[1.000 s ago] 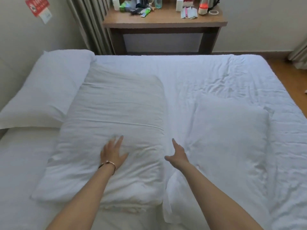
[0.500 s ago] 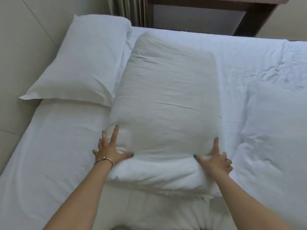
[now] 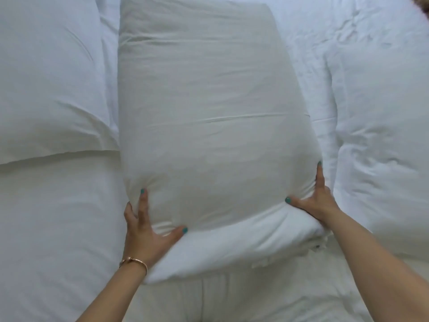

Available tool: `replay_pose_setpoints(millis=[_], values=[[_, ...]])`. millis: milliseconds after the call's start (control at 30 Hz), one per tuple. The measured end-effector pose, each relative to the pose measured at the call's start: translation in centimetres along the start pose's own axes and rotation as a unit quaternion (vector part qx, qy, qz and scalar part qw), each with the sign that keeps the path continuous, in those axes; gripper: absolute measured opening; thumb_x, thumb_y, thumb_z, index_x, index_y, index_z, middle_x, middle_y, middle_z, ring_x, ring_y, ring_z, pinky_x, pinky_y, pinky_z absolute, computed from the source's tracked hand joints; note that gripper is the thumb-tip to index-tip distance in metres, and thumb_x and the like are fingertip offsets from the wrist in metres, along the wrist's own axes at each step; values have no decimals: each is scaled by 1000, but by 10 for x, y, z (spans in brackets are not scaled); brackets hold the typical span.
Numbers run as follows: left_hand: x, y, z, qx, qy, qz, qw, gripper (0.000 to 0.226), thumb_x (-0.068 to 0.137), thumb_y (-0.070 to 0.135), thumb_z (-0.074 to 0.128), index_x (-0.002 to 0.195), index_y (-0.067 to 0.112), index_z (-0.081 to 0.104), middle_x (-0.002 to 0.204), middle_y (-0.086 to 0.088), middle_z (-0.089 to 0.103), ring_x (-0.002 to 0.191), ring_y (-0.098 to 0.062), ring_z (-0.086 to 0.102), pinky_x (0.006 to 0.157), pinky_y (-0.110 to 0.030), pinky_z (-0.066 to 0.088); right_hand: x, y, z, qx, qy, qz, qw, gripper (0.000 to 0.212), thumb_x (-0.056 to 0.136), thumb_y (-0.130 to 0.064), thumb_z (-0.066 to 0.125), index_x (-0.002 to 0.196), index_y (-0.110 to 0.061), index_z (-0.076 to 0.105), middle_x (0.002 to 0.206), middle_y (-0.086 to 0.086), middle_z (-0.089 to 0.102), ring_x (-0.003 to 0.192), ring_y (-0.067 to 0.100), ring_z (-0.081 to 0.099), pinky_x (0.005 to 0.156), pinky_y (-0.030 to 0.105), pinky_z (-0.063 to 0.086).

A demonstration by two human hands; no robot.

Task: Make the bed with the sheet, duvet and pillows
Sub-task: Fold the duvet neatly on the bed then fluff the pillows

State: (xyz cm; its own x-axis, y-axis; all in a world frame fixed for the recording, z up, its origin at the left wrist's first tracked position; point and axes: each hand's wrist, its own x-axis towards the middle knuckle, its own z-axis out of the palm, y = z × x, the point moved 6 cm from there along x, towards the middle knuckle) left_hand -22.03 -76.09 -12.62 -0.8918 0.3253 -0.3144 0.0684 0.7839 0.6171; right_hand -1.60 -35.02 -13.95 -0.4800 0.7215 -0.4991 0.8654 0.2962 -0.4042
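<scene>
A long white pillow [image 3: 209, 108] lies lengthwise down the middle of the bed. My left hand [image 3: 146, 231] grips its near left corner, thumb on top and fingers along the side. At the near right corner my right hand [image 3: 318, 201] grips the same pillow, thumb pressed into the top, index finger stretched up its edge. A second white pillow [image 3: 48, 75] lies to the left, touching it. The white sheet [image 3: 58, 228] covers the mattress. On the right the crumpled white duvet [image 3: 383, 147] is bunched up.
Bedding fills nearly the whole view. A gold bracelet [image 3: 133, 262] sits on my left wrist. A small patch of wooden floor [image 3: 423, 4] shows at the top right corner.
The view has dropped closer to the bed, so the desk and wall are out of frame. Both hands went from hovering over the pillow to gripping its near corners.
</scene>
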Motion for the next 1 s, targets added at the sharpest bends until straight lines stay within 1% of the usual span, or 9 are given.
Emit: replay_pose_setpoints(millis=[100,233,367,500,633,733,800,900,1000], values=[[1,1,10,-3,4,12,1000,139,45,56,87,141,58,-14,152,-13,2,137,-38,32,109,-39,33,0,5,3,3,23,27,999,137,50,-63,84,131,-68,-27,139,14,47,125,39,49,103,49,42],[-1,3,14,-21,4,0,1000,139,44,57,88,137,63,-16,153,-12,0,143,-33,19,112,-39,27,1,8,10,-13,37,63,997,138,53,-63,83,135,-61,-29,140,18,45,125,40,47,102,48,42],[-2,-3,14,-36,12,-72,997,143,39,69,83,132,64,-25,159,-10,5,142,-30,28,112,-46,33,7,16,9,-10,44,45,998,134,47,-69,79,126,-71,-30,137,20,46,125,41,47,103,52,42],[3,-8,12,-45,-18,-96,994,141,45,66,84,125,67,-32,150,-15,24,133,-35,40,110,-44,35,-1,15,11,-22,33,29,999,126,56,-72,75,130,-66,-27,143,19,36,127,41,44,106,53,37],[-3,-22,5,-63,-26,-108,992,135,57,60,82,138,57,-26,148,-14,36,130,-35,44,109,-41,33,-21,14,2,8,43,-17,999,121,58,-70,74,138,-59,-16,143,10,44,123,36,50,103,46,41],[-20,-34,0,-96,-63,-124,986,142,44,72,78,142,51,-23,152,-3,34,133,-34,41,113,-43,29,-39,13,-6,-3,43,-43,998,122,58,-70,74,138,-57,-16,143,9,44,121,35,52,102,47,42],[-27,-36,1,-106,-58,-126,985,143,38,73,76,142,52,-22,152,-2,35,132,-34,43,112,-45,31,-45,12,-8,-18,36,-51,998,123,57,-72,73,138,-57,-19,144,10,43,121,35,52,101,47,43],[-24,-30,10,-100,-28,-125,987,132,60,60,81,139,55,-24,147,-13,38,125,-38,47,108,-48,34,-42,15,-3,-34,48,-36,998,125,58,-72,72,138,-56,-22,141,14,42,120,37,51,98,48,43],[-14,-27,21,-93,-2,-134,987,130,61,58,81,136,59,-25,139,-18,31,119,-40,48,103,-49,36,-28,18,10,-40,57,1,998,122,62,-69,71,139,-55,-22,137,16,43,116,40,52,92,48,44]])
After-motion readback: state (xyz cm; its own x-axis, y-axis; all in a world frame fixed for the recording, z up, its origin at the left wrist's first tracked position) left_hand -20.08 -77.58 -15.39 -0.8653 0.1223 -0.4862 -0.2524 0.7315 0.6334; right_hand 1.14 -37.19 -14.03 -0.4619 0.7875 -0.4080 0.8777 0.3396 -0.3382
